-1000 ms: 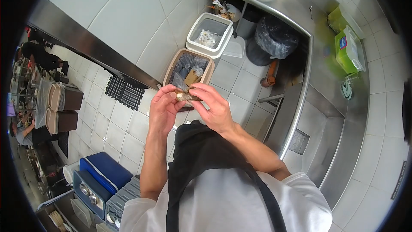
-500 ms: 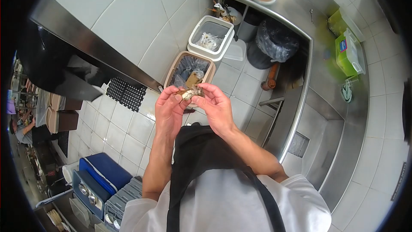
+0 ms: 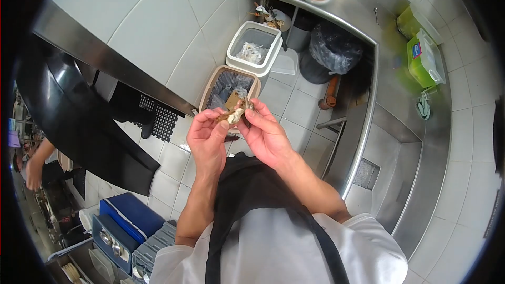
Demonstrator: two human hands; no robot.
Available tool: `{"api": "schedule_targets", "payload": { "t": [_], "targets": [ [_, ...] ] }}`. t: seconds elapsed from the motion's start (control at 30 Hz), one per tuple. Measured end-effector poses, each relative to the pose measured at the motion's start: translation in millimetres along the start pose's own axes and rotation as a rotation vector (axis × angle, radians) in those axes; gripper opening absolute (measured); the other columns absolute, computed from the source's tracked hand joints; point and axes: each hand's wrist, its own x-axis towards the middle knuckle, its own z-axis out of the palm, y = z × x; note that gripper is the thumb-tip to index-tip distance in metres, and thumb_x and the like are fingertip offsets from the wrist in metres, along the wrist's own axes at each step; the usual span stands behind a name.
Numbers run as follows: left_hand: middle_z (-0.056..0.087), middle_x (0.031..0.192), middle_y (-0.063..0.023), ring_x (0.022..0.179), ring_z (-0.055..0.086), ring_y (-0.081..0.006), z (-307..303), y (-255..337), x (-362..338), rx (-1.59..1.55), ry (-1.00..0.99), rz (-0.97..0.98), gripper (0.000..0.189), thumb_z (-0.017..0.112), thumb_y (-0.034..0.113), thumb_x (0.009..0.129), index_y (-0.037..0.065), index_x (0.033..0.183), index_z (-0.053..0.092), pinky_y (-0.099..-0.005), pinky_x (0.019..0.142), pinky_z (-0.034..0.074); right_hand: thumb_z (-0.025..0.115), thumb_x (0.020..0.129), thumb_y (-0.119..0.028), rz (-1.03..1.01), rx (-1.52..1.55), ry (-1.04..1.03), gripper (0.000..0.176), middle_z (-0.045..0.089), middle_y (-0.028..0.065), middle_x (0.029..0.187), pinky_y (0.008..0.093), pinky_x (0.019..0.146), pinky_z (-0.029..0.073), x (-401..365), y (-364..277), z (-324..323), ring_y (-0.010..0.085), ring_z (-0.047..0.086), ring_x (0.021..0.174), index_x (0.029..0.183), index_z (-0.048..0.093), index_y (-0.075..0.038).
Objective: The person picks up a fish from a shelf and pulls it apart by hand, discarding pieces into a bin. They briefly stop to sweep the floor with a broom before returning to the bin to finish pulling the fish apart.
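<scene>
A small lumpy piece of food (image 3: 235, 117), brown outside and white in the middle, is pinched between my two hands in front of my apron. My left hand (image 3: 209, 138) grips its left end with thumb and fingertips. On the other side, my right hand (image 3: 267, 135) has its thumb and fingers closed on the darker right end. The exact kind of food is too small to make out. Just beyond my fingertips stands a beige bin (image 3: 210, 81) lined with a grey bag, overlapped by my hands in this view.
Behind the beige bin is a white bin (image 3: 231, 47) with pale waste in it. A black bin with a clear bag (image 3: 336, 50) stands under the steel counter (image 3: 363, 16). To the left, a person in a black apron (image 3: 94, 126) is close by. Blue dish racks (image 3: 131, 215) sit at lower left.
My right hand has turned, and the piece of food now tilts upward to the right. At left, the person's black apron has come further into view over the floor.
</scene>
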Motion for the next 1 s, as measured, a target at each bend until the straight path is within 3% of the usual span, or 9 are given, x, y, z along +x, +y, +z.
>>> {"api": "schedule_targets", "payload": {
  "t": [0.27, 0.47, 0.53, 0.6, 0.63, 0.67, 0.8, 0.83, 1.0],
  "targets": [
    [0.060, 0.113, -0.0128, 0.101, 0.062, -0.0212, 6.4, 18.5, -5.3, -0.050, 0.026, -0.040, 0.023, 0.063, -0.008, 0.087, 0.000, 0.107, 0.057, -0.0391, 0.091, 0.055, 0.060, 0.094, 0.001, -0.178, 0.050, 0.022, 0.021, 0.063, 0.0074, 0.115, 0.0312, 0.098, 0.050, 3.8, -37.1, 1.8, 0.0191, 0.060, 0.113, 0.111, 0.056, -0.011],
    [0.060, 0.110, -0.0103, 0.103, 0.058, -0.0218, 26.8, 47.0, -8.6, -0.057, -0.175, -0.041, 0.028, 0.069, 0.002, 0.084, 0.004, 0.109, 0.056, -0.0376, 0.092, 0.048, 0.062, 0.093, -0.002, -0.060, -0.091, -0.027, 0.023, 0.063, 0.0071, 0.109, 0.0340, 0.097, 0.049, -6.1, -37.4, 5.5, 0.0215, 0.061, 0.110, 0.113, 0.055, -0.010],
    [0.056, 0.095, -0.0071, 0.087, 0.052, -0.0203, 62.1, 89.0, -19.6, -0.117, -0.271, -0.128, 0.031, 0.075, 0.011, 0.081, 0.008, 0.099, 0.050, -0.0324, 0.076, 0.044, 0.063, 0.092, -0.002, -0.054, -0.173, 0.051, 0.025, 0.063, 0.0078, 0.106, 0.0342, 0.096, 0.049, -3.7, -39.1, 3.7, 0.0212, 0.061, 0.108, 0.115, 0.054, -0.009],
    [0.062, 0.091, -0.0207, 0.081, 0.065, -0.0279, 93.4, 130.7, -36.6, -0.401, -0.317, -0.161, 0.026, 0.074, -0.003, 0.076, 0.001, 0.094, 0.055, -0.0373, 0.068, 0.055, 0.063, 0.092, -0.002, -0.045, -0.194, 0.035, 0.025, 0.064, 0.0089, 0.106, 0.0339, 0.095, 0.049, -2.3, -40.3, 1.2, 0.0210, 0.062, 0.106, 0.115, 0.055, -0.008],
    [0.062, 0.083, -0.0215, 0.069, 0.064, -0.0290, 103.1, 136.3, -25.7, -0.561, -0.570, -0.078, 0.017, 0.074, -0.004, 0.075, -0.001, 0.077, 0.057, -0.0374, 0.061, 0.054, 0.063, 0.093, -0.002, -0.043, -0.215, 0.067, 0.024, 0.064, 0.0088, 0.107, 0.0336, 0.094, 0.049, -2.0, -41.7, 2.0, 0.0208, 0.062, 0.105, 0.114, 0.055, -0.008],
    [0.059, 0.086, -0.0089, 0.070, 0.057, -0.0232, 109.8, 149.1, -13.7, -0.531, -0.947, -0.065, 0.026, 0.077, 0.007, 0.081, 0.011, 0.088, 0.053, -0.0301, 0.049, 0.041, 0.063, 0.093, -0.002, -0.043, -0.233, 0.101, 0.023, 0.064, 0.0087, 0.108, 0.0333, 0.094, 0.050, -1.1, -41.2, 3.3, 0.0205, 0.062, 0.105, 0.113, 0.055, -0.008],
    [0.073, 0.084, -0.0165, 0.069, 0.063, -0.0220, 151.0, 170.4, -32.3, -0.663, -0.779, 0.101, 0.017, 0.075, 0.009, 0.085, 0.000, 0.096, 0.067, -0.0263, 0.054, 0.048, 0.062, 0.093, -0.003, -0.040, -0.245, 0.107, 0.021, 0.065, 0.0083, 0.108, 0.0329, 0.093, 0.050, -1.0, -41.6, 6.9, 0.0196, 0.063, 0.103, 0.112, 0.056, -0.009],
    [0.073, 0.078, -0.0153, 0.066, 0.064, -0.0224, 150.2, 165.2, -37.9, -0.686, -0.716, 0.080, 0.013, 0.077, 0.008, 0.084, 0.001, 0.075, 0.069, -0.0262, 0.053, 0.049, 0.062, 0.093, -0.003, -0.045, -0.256, 0.084, 0.020, 0.065, 0.0079, 0.107, 0.0327, 0.093, 0.050, -0.5, -43.4, 5.0, 0.0192, 0.063, 0.103, 0.111, 0.056, -0.009],
    [0.074, 0.081, -0.0143, 0.073, 0.064, -0.0212, 152.8, 158.3, -36.3, -0.758, -0.778, 0.105, 0.010, 0.078, -0.002, 0.079, 0.004, 0.076, 0.071, -0.0244, 0.054, 0.048, 0.061, 0.094, -0.004, -0.095, -0.276, 0.102, 0.019, 0.066, 0.0080, 0.106, 0.0323, 0.091, 0.050, -6.4, -51.3, 3.4, 0.0188, 0.063, 0.102, 0.111, 0.055, -0.009]
  ]
}}
